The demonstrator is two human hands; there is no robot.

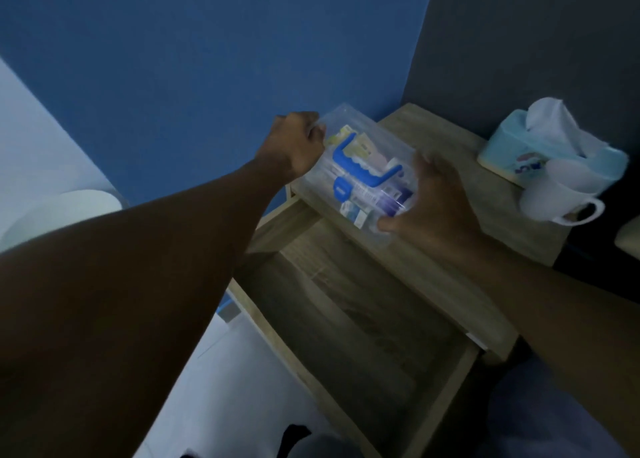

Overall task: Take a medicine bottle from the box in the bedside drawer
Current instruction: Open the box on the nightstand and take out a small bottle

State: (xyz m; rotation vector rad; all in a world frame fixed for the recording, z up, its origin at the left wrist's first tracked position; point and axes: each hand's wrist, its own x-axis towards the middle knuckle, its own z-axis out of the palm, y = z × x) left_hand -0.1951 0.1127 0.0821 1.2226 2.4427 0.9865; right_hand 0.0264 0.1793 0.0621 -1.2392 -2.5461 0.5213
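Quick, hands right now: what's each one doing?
Left hand: closed on the far end of the clear box.
Right hand: fingers spread, gripping the box's near end.

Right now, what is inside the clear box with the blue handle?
Through the clear box, held by the left hand and right hand, small medicine packets show, white, blue and purple. The blur and the blue handle hide any bottle.

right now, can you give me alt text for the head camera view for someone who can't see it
Two bare hands hold a clear plastic box with a blue handle, the left hand at its far end and the right hand at its near end, at the edge of a wooden bedside table above an open drawer. A tissue box and white mug sit on the table.
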